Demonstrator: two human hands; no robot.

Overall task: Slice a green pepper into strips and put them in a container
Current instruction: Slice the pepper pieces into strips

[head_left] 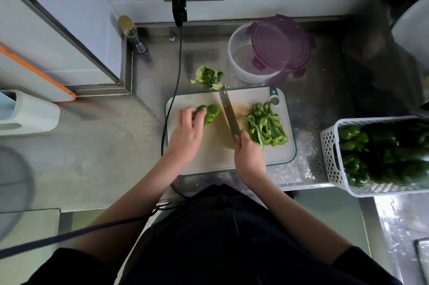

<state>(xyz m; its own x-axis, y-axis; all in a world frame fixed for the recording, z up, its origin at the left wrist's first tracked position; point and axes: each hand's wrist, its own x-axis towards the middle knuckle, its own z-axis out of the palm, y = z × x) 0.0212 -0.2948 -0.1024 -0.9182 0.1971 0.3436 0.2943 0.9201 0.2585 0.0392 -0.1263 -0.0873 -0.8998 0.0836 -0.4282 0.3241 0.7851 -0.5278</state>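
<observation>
Left hand fingers clamped on pepper piece, pinning it to cutting board for slicing. Right hand closed around knife. Cut strips piled right, clearing blade path; container open beyond board.

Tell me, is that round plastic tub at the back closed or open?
Open. The purple lid lies askew across the clear container, leaving its left side uncovered, with no pepper strips visible inside.

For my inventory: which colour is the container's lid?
Translucent purple round plastic lid, seen from the head view.
</observation>
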